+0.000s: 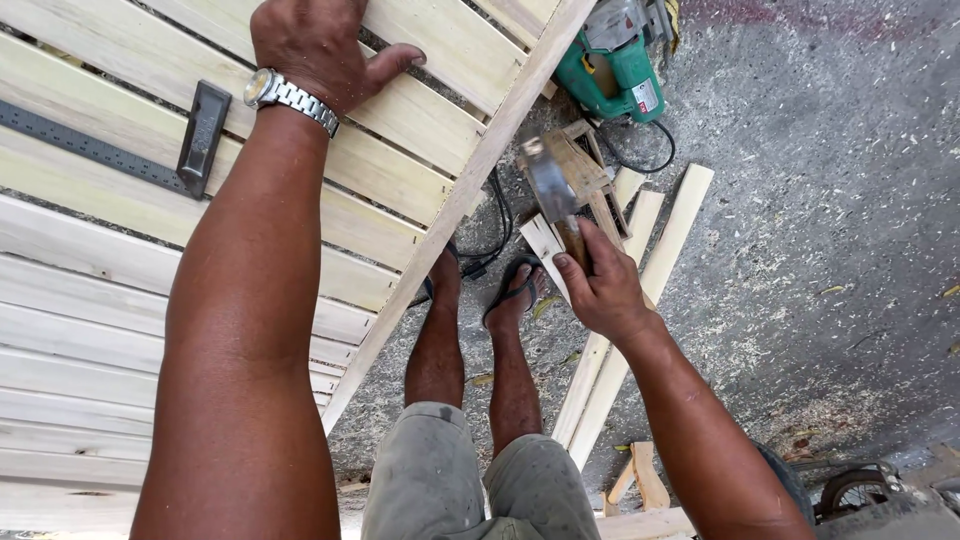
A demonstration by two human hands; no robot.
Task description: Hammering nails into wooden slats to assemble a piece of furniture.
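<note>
My left hand (pixel 318 45) lies flat and open on a pale wooden board (pixel 420 115) (near a metal square (pixel 200 135)). My right hand (pixel 600 290) is wrapped tight round a hammer (pixel 550 190), over the floor (pixel 820 250).

Outdoor carpentry yard: slatted wooden panel (pixel 420 140), green power saw (pixel 610 70), loose battens (pixel 640 270), sawdust-strewn concrete ground (pixel 830 250).

label (pixel 646 96) | small rect, white w/ red | on green power saw (pixel 610 70) body, top centre-right
</note>
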